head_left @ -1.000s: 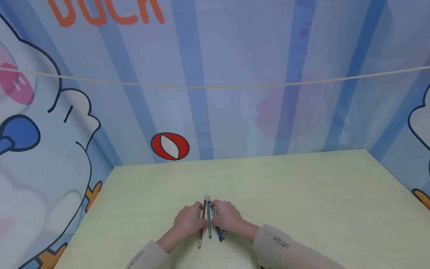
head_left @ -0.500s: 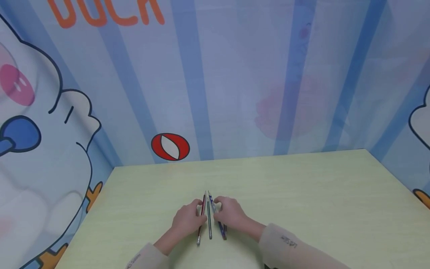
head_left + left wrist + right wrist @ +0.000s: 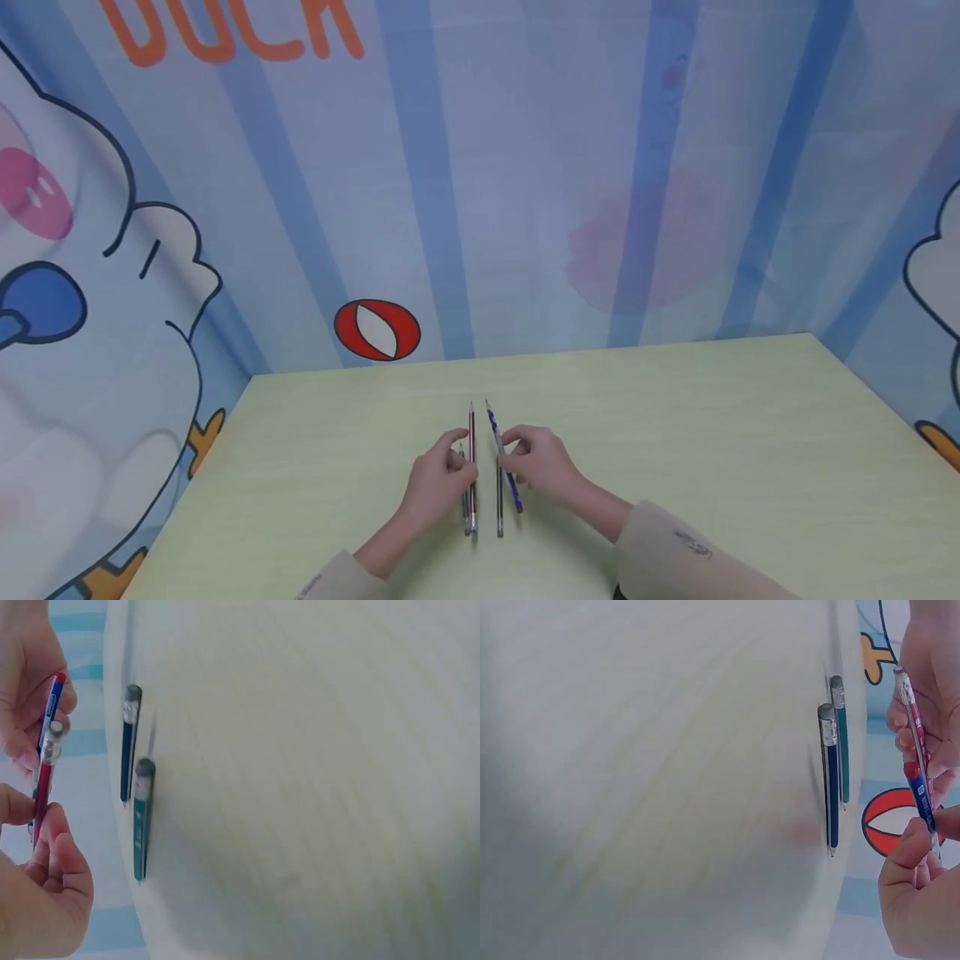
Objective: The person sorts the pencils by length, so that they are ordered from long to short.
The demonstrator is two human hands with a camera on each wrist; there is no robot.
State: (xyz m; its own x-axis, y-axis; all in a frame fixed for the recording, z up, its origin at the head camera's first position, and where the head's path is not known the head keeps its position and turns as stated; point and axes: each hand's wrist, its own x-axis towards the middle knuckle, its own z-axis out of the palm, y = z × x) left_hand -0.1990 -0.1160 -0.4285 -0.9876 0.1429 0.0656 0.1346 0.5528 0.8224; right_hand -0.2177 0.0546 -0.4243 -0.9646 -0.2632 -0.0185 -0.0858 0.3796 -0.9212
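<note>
My left hand (image 3: 437, 481) pinches a red pencil (image 3: 472, 450) between thumb and fingers, its pointed end facing away from me. Opposite it, my right hand (image 3: 546, 467) pinches a blue-and-white pencil (image 3: 492, 423) with a red end, leaning a little. Both pencils are held up off the table, as the wrist views show. Below them lie a teal pencil (image 3: 141, 832), on the left hand's side, and a navy pencil (image 3: 832, 787), on the right hand's side. These two have grey erasers in silvery ferrules and lie roughly side by side, apart.
The pale yellow-green table (image 3: 675, 433) stretches out on both sides of the hands. Behind it hangs a blue striped backdrop (image 3: 525, 208) with cartoon prints, including a red-and-white ball (image 3: 377, 330). Side panels stand at left and right.
Both hands have lifted from the table with the red and the blue-and-white pencils, shifting to the right. The teal pencil, earlier between the hands, now shows left of the red one.
</note>
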